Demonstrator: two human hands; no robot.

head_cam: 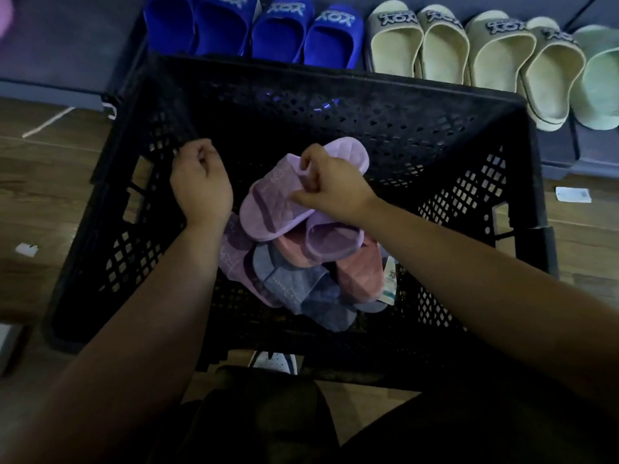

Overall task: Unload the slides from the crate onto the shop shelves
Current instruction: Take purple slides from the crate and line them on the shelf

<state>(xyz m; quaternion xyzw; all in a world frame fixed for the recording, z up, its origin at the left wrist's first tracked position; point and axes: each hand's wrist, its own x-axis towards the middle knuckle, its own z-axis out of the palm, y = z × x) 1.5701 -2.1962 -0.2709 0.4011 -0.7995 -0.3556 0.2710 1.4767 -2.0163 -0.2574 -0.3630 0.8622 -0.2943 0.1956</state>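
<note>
A black perforated crate [469, 182] stands on the floor in front of me. Inside lies a heap of quilted slides: lilac [335, 242], pink [360, 272] and grey-blue [301, 289]. My right hand [330, 185] pinches the strap of the top lilac slide [274, 202], which sits tilted above the heap. My left hand [201, 182] hovers inside the crate near its left wall, fingers curled shut with nothing seen in them.
On the low dark shelf [556, 152] behind the crate stand blue slides [278, 31], cream slides [469, 45] and a pale green one [599, 78]. Paper scraps [573, 194] lie on the wooden floor. A white shoe [276, 361] shows under the crate's near edge.
</note>
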